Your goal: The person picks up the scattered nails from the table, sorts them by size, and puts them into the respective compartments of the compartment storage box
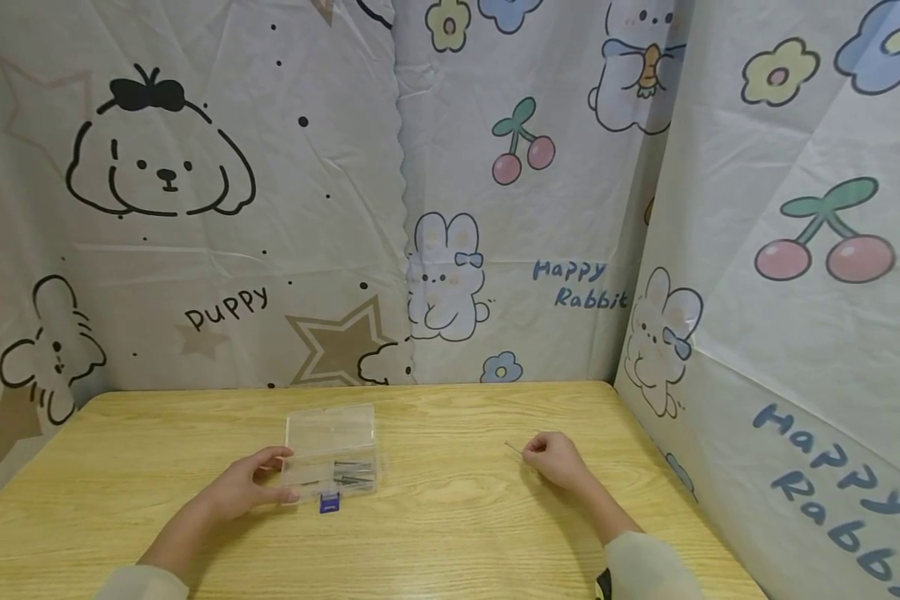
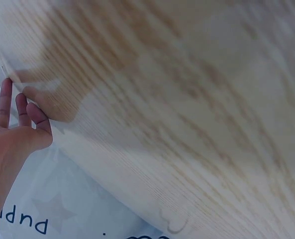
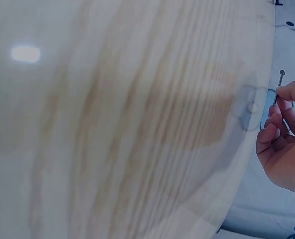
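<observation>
A clear plastic box (image 1: 330, 429) lies on the table with its lid laid back and a blue clasp (image 1: 330, 502) at its front. Several thin grey nails (image 1: 354, 479) lie inside, mostly in the right part. My left hand (image 1: 243, 483) holds the box by its left side, thumb at the front corner and fingers further back. Over to the right, my right hand (image 1: 558, 460) pinches one thin nail (image 3: 279, 85) between thumb and fingertips, its head sticking out past them. In the left wrist view, the left hand (image 2: 18, 127) shows at the left edge.
The wood-grain table (image 1: 442, 533) is bounded at the back and right by printed cloth (image 1: 330, 208). A gap of table surface separates the box from my right hand.
</observation>
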Action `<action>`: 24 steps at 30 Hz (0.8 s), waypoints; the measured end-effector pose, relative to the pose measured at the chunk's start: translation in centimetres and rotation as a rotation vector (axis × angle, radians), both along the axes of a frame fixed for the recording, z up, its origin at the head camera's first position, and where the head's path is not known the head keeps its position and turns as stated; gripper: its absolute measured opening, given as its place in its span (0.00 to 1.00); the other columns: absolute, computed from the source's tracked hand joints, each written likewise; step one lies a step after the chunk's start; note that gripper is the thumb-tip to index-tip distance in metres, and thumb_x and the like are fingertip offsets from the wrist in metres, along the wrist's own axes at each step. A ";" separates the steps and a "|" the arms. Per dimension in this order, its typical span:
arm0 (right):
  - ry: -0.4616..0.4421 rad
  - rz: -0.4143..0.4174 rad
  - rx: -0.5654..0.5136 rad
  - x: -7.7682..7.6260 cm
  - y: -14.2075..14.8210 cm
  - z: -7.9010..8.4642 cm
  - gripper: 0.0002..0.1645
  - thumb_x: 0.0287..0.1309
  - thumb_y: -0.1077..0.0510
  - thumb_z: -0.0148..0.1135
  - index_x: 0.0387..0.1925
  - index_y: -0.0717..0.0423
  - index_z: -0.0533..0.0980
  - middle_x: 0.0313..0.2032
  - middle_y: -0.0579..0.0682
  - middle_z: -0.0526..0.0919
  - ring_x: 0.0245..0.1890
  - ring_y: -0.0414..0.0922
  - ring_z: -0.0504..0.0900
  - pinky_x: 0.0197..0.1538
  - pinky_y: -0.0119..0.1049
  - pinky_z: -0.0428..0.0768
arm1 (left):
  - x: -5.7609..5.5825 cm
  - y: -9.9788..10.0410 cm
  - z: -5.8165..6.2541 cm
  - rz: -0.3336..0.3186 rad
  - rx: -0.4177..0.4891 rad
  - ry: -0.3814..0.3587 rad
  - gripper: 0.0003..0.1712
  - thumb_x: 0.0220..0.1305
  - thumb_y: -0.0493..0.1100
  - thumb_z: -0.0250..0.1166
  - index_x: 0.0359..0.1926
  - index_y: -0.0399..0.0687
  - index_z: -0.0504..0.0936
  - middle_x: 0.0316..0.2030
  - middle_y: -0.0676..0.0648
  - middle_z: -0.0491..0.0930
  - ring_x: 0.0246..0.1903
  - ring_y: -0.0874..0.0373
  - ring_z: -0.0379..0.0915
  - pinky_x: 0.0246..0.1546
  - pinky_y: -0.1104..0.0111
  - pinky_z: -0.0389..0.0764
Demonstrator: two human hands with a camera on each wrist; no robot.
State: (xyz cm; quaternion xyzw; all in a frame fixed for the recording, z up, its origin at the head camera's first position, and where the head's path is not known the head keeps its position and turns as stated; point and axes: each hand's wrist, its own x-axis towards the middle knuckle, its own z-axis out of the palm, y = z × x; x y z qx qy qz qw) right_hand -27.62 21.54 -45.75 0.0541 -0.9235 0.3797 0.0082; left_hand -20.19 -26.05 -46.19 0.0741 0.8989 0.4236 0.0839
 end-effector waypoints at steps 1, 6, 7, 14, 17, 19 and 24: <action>0.004 0.006 0.005 0.0 -0.3 0.0 0.03 0.54 0.63 0.61 0.27 0.60 0.79 0.26 0.48 0.78 0.27 0.41 0.70 0.32 0.31 0.70 | 0.0 0.0 0.0 -0.001 0.001 0.000 0.45 0.49 0.53 0.72 0.64 0.40 0.64 0.56 0.31 0.69 0.56 0.33 0.65 0.54 0.43 0.69; 0.012 0.042 -0.003 -0.1 -1.6 0.1 0.03 0.54 0.63 0.61 0.27 0.60 0.79 0.26 0.48 0.78 0.27 0.41 0.70 0.32 0.32 0.70 | 0.0 0.0 0.0 -0.003 -0.004 0.007 0.45 0.50 0.53 0.72 0.64 0.40 0.64 0.56 0.31 0.69 0.56 0.33 0.65 0.54 0.43 0.69; 0.009 0.051 -0.009 -0.2 -1.9 0.1 0.03 0.54 0.63 0.62 0.27 0.60 0.79 0.26 0.48 0.78 0.27 0.41 0.70 0.32 0.32 0.70 | 0.0 0.0 0.0 -0.002 -0.006 0.009 0.44 0.50 0.53 0.72 0.64 0.40 0.64 0.56 0.31 0.69 0.56 0.33 0.65 0.54 0.43 0.69; 0.002 0.107 -0.020 -0.4 -3.6 -0.2 0.03 0.55 0.63 0.62 0.28 0.60 0.79 0.26 0.48 0.78 0.26 0.41 0.70 0.31 0.31 0.71 | 0.2 0.1 0.0 0.004 -0.005 0.009 0.44 0.50 0.53 0.72 0.64 0.39 0.64 0.56 0.31 0.69 0.55 0.33 0.66 0.54 0.43 0.69; 0.004 0.135 -0.022 -0.5 -4.3 -0.2 0.04 0.54 0.62 0.61 0.28 0.60 0.79 0.26 0.48 0.78 0.26 0.40 0.70 0.30 0.31 0.71 | 0.2 0.1 0.0 0.007 -0.007 0.009 0.45 0.49 0.54 0.72 0.64 0.39 0.64 0.56 0.31 0.69 0.55 0.33 0.66 0.54 0.43 0.69; 0.008 0.155 -0.020 -0.5 -4.8 -0.2 0.04 0.54 0.62 0.61 0.28 0.60 0.79 0.26 0.48 0.78 0.25 0.40 0.70 0.29 0.30 0.70 | 0.2 0.1 0.1 0.010 -0.009 0.007 0.45 0.49 0.54 0.72 0.64 0.40 0.64 0.56 0.31 0.69 0.55 0.33 0.65 0.54 0.43 0.69; 0.000 0.189 -0.021 -0.5 -6.1 0.0 0.04 0.54 0.62 0.60 0.28 0.59 0.79 0.25 0.47 0.77 0.25 0.40 0.69 0.28 0.30 0.69 | 0.2 0.1 0.2 0.002 -0.012 0.011 0.44 0.50 0.53 0.72 0.64 0.39 0.63 0.56 0.30 0.69 0.55 0.32 0.65 0.54 0.43 0.69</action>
